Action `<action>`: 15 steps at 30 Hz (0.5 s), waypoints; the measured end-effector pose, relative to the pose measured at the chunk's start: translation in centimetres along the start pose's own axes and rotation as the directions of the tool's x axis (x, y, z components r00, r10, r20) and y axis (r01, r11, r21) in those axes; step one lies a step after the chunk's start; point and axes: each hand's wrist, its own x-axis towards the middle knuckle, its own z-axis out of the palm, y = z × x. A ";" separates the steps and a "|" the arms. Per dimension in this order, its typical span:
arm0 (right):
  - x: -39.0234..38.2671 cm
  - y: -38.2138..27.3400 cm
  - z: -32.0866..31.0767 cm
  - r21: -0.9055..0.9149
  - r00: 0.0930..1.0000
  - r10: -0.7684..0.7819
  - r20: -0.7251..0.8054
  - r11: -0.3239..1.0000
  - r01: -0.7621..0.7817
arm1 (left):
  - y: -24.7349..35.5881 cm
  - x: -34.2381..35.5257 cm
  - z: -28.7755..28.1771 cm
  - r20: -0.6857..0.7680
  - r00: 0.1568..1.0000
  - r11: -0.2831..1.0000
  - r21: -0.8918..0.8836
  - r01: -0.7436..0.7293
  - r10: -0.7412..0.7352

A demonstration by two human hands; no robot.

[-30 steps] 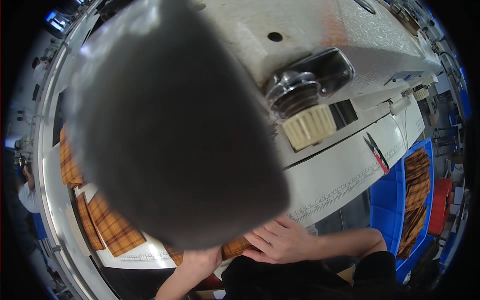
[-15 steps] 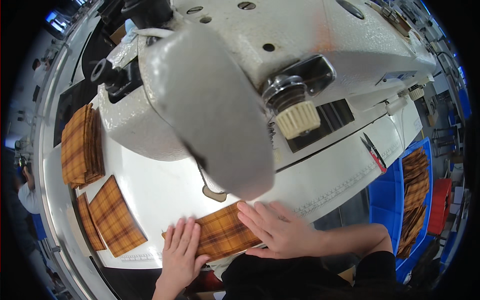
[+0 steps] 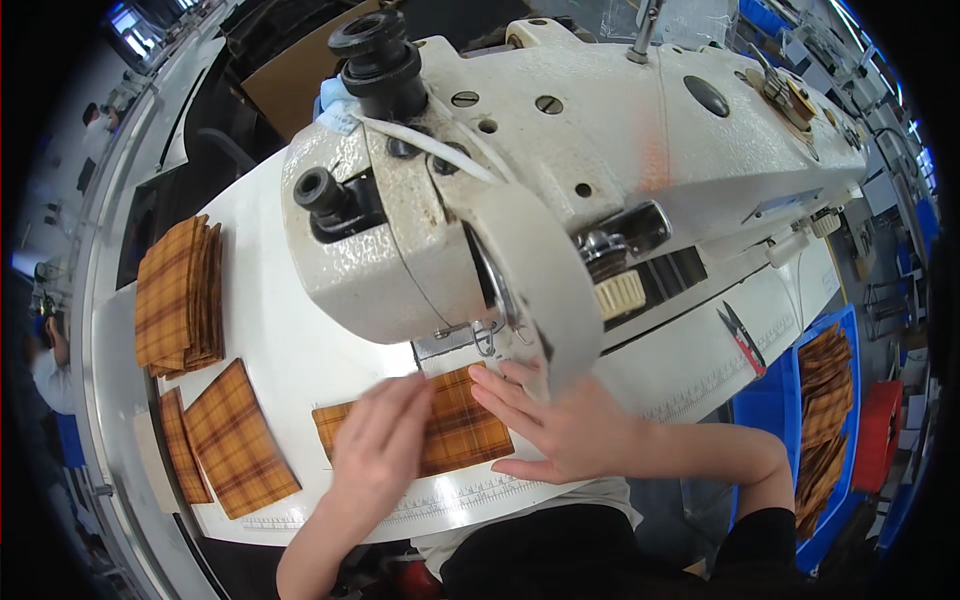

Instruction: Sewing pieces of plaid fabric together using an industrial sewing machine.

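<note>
My left hand (image 3: 378,445) rests over the left half of an orange plaid fabric piece (image 3: 460,435) on the white sewing table (image 3: 260,260), its fingers loosely bent and slightly blurred. Below the presser foot (image 3: 485,340), my right hand (image 3: 555,430) has its fingers spread, tips on the fabric's upper right part. The fabric lies flat just in front of the white sewing machine (image 3: 625,120). A pale curved part (image 3: 530,260) hangs in front of the needle area, partly hiding it.
Left are a plaid stack (image 3: 175,295), a plaid piece (image 3: 240,440) and a narrow strip (image 3: 178,450). Right are red-handled snips (image 3: 745,348), a blue bin (image 3: 775,385) of plaid pieces and a red container (image 3: 878,435). Co-workers (image 3: 50,360) work at far left.
The dark blurred part that filled the view has shrunk to the right, revealing more machine. Both hands and the fabric have moved up toward the presser foot, my left fingers now more bent.
</note>
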 end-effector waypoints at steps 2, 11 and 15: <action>-0.1 0.1 0.2 0.000 1.000 0.001 0.024 1.000 -0.001 | 0.4 0.7 1.9 -0.002 0.997 0.993 -0.095 -0.073 0.073; 1.2 2.9 0.5 -0.087 0.997 -0.008 -0.081 0.996 0.001 | -3.1 1.0 4.8 0.147 0.989 0.979 -0.198 0.038 -0.008; 1.3 4.3 2.1 -0.084 0.979 -0.059 -0.197 0.996 0.043 | -4.6 0.5 6.4 0.335 0.933 0.955 -0.209 0.212 -0.133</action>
